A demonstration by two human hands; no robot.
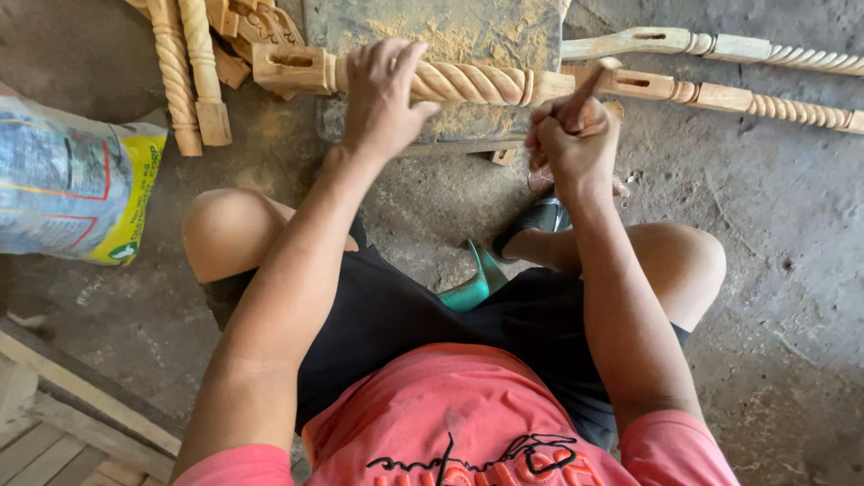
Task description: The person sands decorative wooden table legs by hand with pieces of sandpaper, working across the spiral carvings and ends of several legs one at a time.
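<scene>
- The floor (765, 297) is rough grey concrete, dusty and scuffed; a dark slab (450, 45) dusted with yellow sawdust lies on it ahead of the person's knees.
- Pale wooden planks (54, 414) run along the lower left corner, and a printed blue, white and yellow sack (72, 180) lies on the floor at the left.
- A carved wooden spindle (468, 83) rests across the slab, running left to right; it is light, unfinished wood with a rope-twist middle and a square end block cut with a slot at its left.
- The left hand (382, 94) is clamped over the spindle's twisted part, fingers wrapped across the top.
- The right hand (576, 135) is clenched around a thin wooden-handled tool (589, 85), whose tip meets the spindle near its right end.
- Two more twisted spindles (193, 72) lie at the upper left, just beside the slab, and two others (765, 72) stretch off to the upper right, near the working piece's right end.
- A teal seat edge (477, 283) shows between the thighs.
- Bare floor lies open at the right of the knee and between the left knee and the sack.
</scene>
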